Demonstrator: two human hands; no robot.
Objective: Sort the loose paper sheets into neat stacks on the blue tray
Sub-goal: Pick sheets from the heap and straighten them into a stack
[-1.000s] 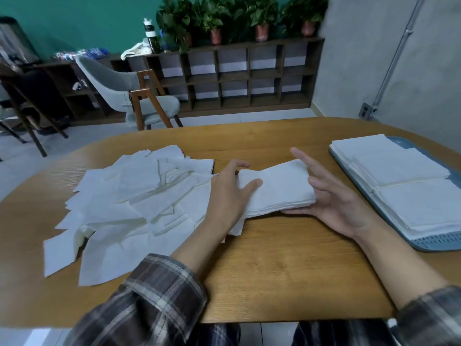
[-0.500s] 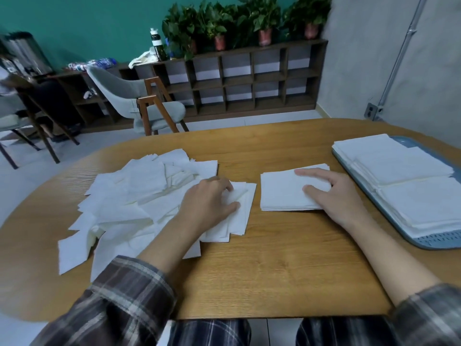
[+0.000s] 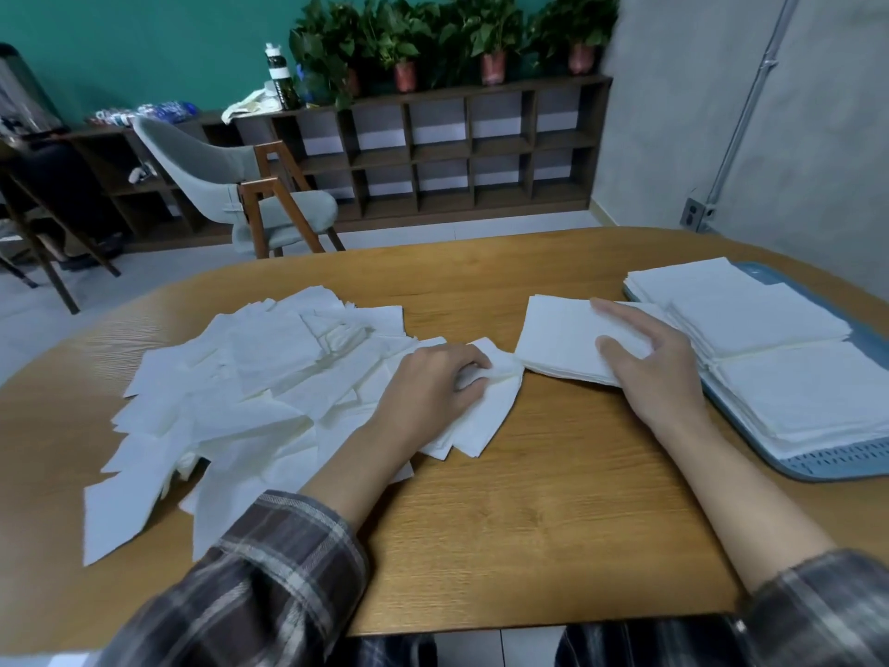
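Note:
A messy pile of loose white paper sheets (image 3: 260, 377) covers the left half of the wooden table. My left hand (image 3: 428, 385) lies on the pile's right edge and pinches a crumpled sheet (image 3: 498, 373) between thumb and fingers. A small squared stack of sheets (image 3: 558, 339) sits at the table's middle right, and my right hand (image 3: 649, 363) rests flat on it with straight fingers. The blue tray (image 3: 837, 462) at the far right holds neat white stacks (image 3: 789, 358).
The oval wooden table (image 3: 529, 522) ends close to my body. A grey chair with wooden legs (image 3: 250, 195) stands beyond the far edge. A dark shelf unit (image 3: 457, 151) with potted plants lines the green wall.
My right hand laid the small stack on the table and now rests on it nearer the tray. My left hand went to the loose pile and took a sheet.

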